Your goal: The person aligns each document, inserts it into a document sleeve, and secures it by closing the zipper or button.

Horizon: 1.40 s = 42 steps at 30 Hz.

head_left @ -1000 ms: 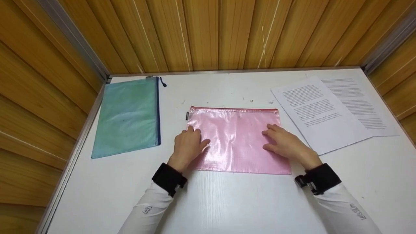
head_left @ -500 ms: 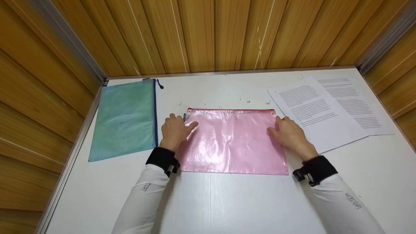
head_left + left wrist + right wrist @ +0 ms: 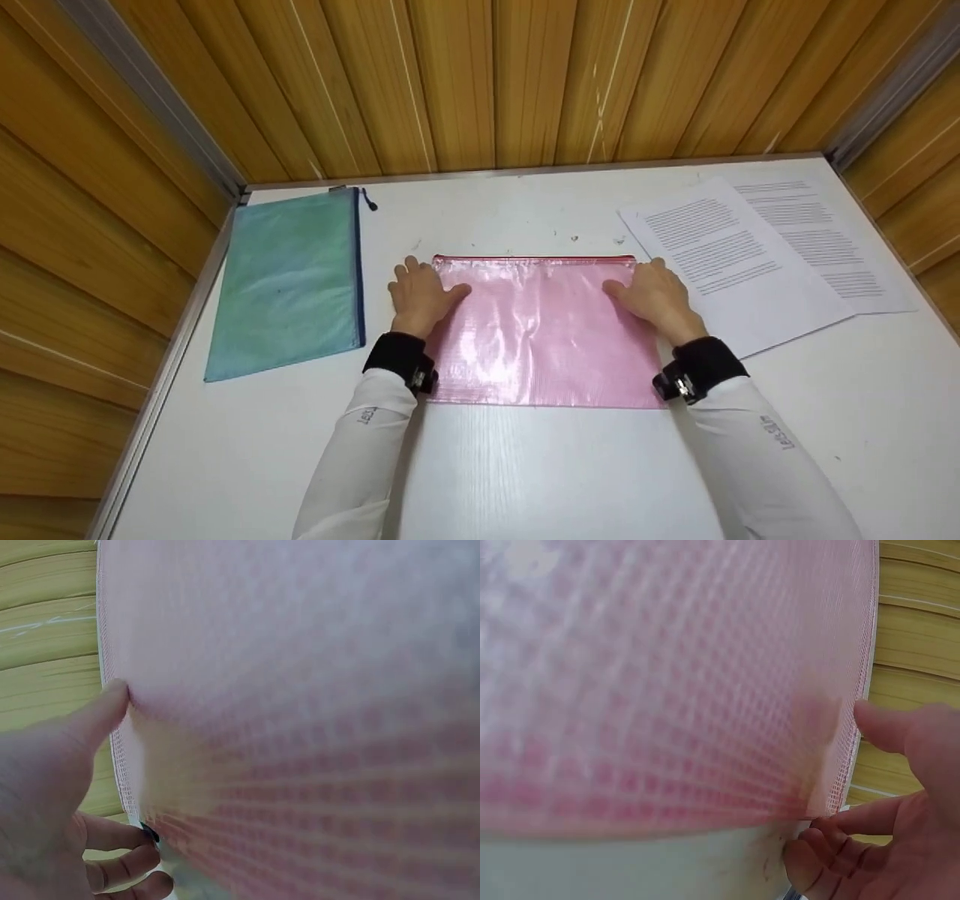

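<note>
A pink zipper pouch of grid-textured plastic lies flat in the middle of the white table, its red zipper along the far edge. At its left edge my left hand grips it, thumb on top and fingers at the side. The left wrist view shows the thumb pressing the plastic and a fingertip at a small black tab. My right hand holds the right edge likewise. In the right wrist view its thumb touches the pouch's surface and the other fingers curl at the corner.
A green-blue zipper pouch with a dark blue zipper lies on the left of the table. Two overlapping printed sheets lie at the right, close to my right hand. Wood-patterned walls enclose the back and sides.
Both hands have moved from the top of the pink pouch out to its left and right edges, and farther toward the zipper side. The green-blue pouch and the sheets stay in place.
</note>
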Motion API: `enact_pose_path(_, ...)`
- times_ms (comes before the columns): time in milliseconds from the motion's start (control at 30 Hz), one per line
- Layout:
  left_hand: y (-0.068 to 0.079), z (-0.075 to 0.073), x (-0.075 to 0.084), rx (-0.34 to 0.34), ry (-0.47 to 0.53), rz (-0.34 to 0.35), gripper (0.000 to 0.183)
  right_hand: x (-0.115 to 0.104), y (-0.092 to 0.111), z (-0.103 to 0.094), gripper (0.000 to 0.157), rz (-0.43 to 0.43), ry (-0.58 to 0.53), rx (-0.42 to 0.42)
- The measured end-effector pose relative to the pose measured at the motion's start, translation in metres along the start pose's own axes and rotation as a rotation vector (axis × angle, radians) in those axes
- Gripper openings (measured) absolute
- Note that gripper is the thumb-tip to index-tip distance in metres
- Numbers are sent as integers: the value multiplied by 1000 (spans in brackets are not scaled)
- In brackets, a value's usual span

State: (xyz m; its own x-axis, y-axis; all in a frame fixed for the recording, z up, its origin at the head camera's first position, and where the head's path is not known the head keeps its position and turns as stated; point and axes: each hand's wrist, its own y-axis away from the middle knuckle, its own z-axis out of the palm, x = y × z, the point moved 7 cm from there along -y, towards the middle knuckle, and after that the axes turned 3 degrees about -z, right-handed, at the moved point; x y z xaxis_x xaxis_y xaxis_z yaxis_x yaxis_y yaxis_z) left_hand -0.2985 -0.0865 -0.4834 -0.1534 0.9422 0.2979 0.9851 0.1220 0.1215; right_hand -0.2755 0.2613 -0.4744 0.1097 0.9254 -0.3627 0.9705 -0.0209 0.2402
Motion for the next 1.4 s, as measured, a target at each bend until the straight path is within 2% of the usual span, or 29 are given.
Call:
enact_pose_path(133,3,0,3,25,-12,16,66,1,-2,2,71,12,-4,29)
enact_pose_path(267,4,-1,5,39,28,26,66,6,-3,2,81,42,-98,35)
enact_pose_path(433,1,-1,-3,5,113,-17,75,9,-3,3,79,73,-203,38)
enact_pose_path(667,-5,-3,-12,-75,347,-62,67,9,1,4,69,86,-328,73)
enact_pose_path(933,-1,-8,-18,-114,571,-48,33,7,4,3,49,15,-478,150)
enact_pose_path(1100,2,4,-27,-243,835,-135,33,6,7,8,37,20,-617,149)
enact_pose_path(1167,5,9,-29,-273,924,-160,33,7,10,11,34,26,-692,129)
enact_pose_path(1233,8,12,-29,-271,968,-152,32,8,13,13,33,29,-760,118)
enact_pose_path(1367,16,13,-30,-204,1033,-122,26,11,19,14,32,-6,-832,138)
enact_pose_path(1400,18,13,-30,-186,1042,-114,25,12,21,13,28,-14,-841,151)
